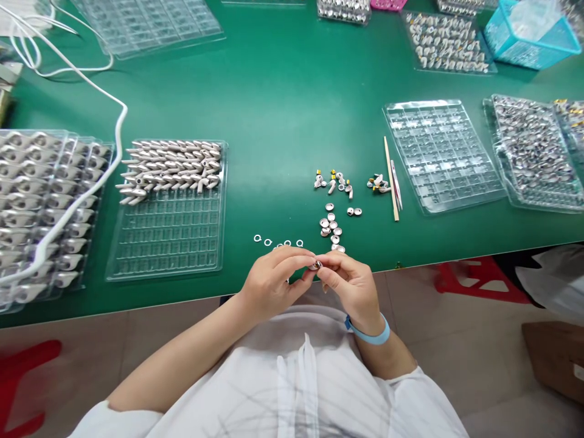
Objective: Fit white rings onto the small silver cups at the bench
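My left hand (pixel 277 277) and my right hand (pixel 350 283) meet at the table's front edge. Between their fingertips they pinch one small round metal part (pixel 314 266), partly covered by the fingers. Just beyond lies a loose group of small round metal caps (pixel 331 223). Several thin white rings (pixel 267 242) lie left of the caps, some partly hidden by my left hand. Farther back are small curved metal pieces with yellow bits (pixel 336 182). A blue band (pixel 371 334) circles my right wrist.
On the left, a clear tray (pixel 166 234) carries rows of metal parts, beside stacked filled trays (pixel 45 201) and a white cable (pixel 119 131). Rightward lie a wooden stick (pixel 391 179), tweezers (pixel 396 185), a clear tray (pixel 444 155) and a part-filled tray (pixel 533 146). A blue basket (pixel 524 48) stands behind.
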### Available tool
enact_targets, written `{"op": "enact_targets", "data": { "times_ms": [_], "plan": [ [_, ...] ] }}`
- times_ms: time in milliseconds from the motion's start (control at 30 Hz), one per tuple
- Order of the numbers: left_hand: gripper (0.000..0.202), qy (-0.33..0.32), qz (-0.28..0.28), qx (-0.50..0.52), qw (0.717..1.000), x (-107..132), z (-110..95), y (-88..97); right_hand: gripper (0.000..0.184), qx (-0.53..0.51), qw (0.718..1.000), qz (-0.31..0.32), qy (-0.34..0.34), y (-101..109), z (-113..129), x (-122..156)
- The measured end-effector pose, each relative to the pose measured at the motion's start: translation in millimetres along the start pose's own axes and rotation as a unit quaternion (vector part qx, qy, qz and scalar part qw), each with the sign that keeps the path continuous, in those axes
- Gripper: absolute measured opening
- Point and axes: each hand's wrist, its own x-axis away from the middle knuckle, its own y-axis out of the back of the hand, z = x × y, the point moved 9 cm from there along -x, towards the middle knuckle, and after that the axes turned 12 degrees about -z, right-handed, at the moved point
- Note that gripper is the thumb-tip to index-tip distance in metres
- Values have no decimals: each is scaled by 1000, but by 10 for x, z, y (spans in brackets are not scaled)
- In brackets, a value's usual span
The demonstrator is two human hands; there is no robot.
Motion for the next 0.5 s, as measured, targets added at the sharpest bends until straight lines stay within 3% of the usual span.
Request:
{"op": "enact_targets", "data": {
  "times_ms": [233, 500],
  "plan": [
    [14, -10, 6, -2, 1000, -14, 11, -8, 18, 12, 999, -12, 34, -10, 41, 7],
    [12, -27, 55, 17, 998, -65, -6, -40, 20, 59, 997, 39, 45, -29, 85, 4]
  ]
}}
